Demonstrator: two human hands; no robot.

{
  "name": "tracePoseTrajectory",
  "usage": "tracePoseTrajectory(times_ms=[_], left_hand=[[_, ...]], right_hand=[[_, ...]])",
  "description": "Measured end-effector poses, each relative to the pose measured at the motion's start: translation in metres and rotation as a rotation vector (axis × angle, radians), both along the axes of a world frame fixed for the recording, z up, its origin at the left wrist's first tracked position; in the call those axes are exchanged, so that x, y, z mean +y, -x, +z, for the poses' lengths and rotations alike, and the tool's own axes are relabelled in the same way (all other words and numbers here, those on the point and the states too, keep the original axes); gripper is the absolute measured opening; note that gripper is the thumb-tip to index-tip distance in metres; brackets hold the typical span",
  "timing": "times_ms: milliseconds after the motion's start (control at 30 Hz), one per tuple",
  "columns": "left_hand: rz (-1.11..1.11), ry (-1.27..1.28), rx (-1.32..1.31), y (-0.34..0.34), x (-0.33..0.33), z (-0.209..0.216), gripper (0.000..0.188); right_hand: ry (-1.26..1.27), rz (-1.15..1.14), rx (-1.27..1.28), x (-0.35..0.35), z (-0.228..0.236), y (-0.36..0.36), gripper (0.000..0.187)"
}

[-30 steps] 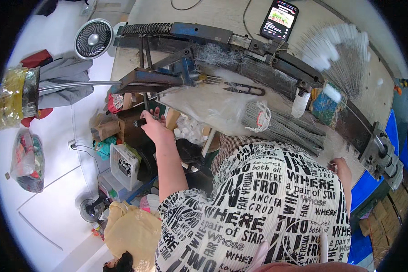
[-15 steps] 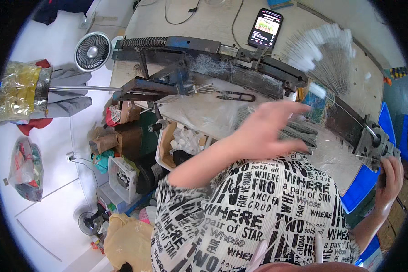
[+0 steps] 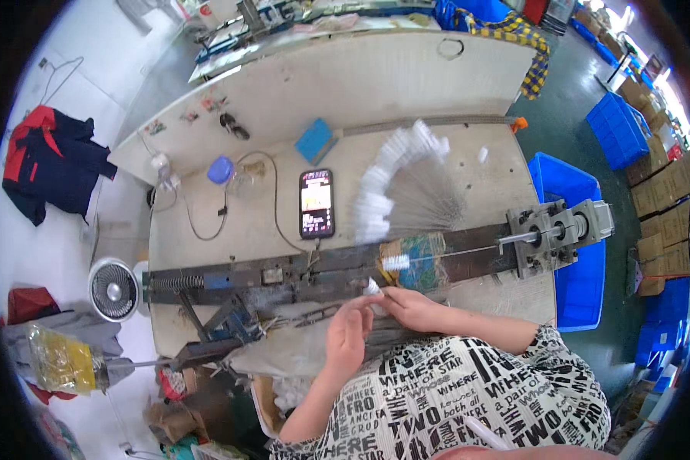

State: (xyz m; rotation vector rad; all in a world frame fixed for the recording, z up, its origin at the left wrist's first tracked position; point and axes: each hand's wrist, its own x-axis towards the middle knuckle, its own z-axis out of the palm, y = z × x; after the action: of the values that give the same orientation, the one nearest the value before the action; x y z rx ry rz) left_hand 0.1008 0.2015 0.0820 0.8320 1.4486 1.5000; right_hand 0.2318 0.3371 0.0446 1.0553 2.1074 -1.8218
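My left hand (image 3: 346, 337) is raised at the front of the bench, its fingertips closed together close to my right hand. My right hand (image 3: 412, 308) comes in from the right, thumb and fingers pinched. What lies between the fingertips is too small to make out. Just beyond them is a small white cylindrical piece (image 3: 372, 287); I cannot tell whether they touch it. Past it, a white bristled brush (image 3: 395, 262) sits on a thin rod of the long metal machine (image 3: 475, 257). Behind the machine, wire-stemmed brushes with white heads (image 3: 376, 211) lie fanned out.
A lit phone (image 3: 317, 203) lies on the bench beyond the machine, with a blue pad (image 3: 314, 141) behind it. A clamp block (image 3: 548, 238) ends the machine on the right, above a blue bin (image 3: 579, 299). A small fan (image 3: 114, 290) stands at left.
The view has swung up and rightward. My right hand has left the clamp block at the right end and come in beside my left. The left hand's spread fingers have closed.
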Motion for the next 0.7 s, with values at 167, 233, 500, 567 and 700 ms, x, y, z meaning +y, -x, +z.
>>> tracePoseTrajectory(times_ms=[167, 233, 500, 567, 700], left_hand=[[-0.070, 0.080, 0.050, 0.013, 0.008, 0.006, 0.032], [-0.049, 0.048, 0.079, 0.001, 0.017, 0.016, 0.030], [0.061, 0.096, -0.012, 0.010, 0.022, 0.005, 0.015], [0.100, 0.109, -0.001, 0.011, 0.016, 0.003, 0.014], [0.110, 0.211, 0.244, 0.014, 0.009, 0.005, 0.014]], right_hand=[[-0.650, 0.257, 0.226, 0.049, 0.072, -0.045, 0.027], [-1.221, 0.283, 0.153, 0.070, 0.111, -0.056, 0.024], [-1.218, 0.316, -0.049, 0.095, 0.085, -0.089, 0.008], [-1.093, 0.333, -0.081, 0.095, 0.089, -0.076, 0.009], [-1.214, 0.289, -0.269, 0.138, 0.061, -0.060, 0.016]])
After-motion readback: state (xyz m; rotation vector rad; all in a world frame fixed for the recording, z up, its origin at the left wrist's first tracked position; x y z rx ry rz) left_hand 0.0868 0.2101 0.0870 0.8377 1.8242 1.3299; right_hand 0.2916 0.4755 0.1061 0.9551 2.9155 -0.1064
